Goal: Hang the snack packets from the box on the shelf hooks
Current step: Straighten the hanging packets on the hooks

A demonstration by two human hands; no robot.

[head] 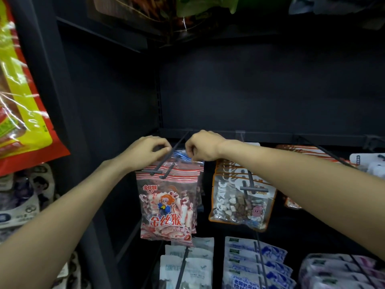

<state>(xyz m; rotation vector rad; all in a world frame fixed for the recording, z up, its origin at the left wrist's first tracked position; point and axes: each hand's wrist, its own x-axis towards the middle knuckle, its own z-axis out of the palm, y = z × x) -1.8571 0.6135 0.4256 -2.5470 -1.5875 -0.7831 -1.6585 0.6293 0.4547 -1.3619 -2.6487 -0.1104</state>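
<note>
Black steel shelving is seen behind everything, a hook jutting forward from its rail. Red-striped snack packets are hung in a row on that hook — the rearmost one's top edge is pinched by the left hand and the right hand, one at each side.

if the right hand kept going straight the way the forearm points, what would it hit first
Most likely the left hand: the right hand points leftward across the hook, both pinching a packet's top. Depth is unclear; it might pass behind to the dark shelf wall.
</note>
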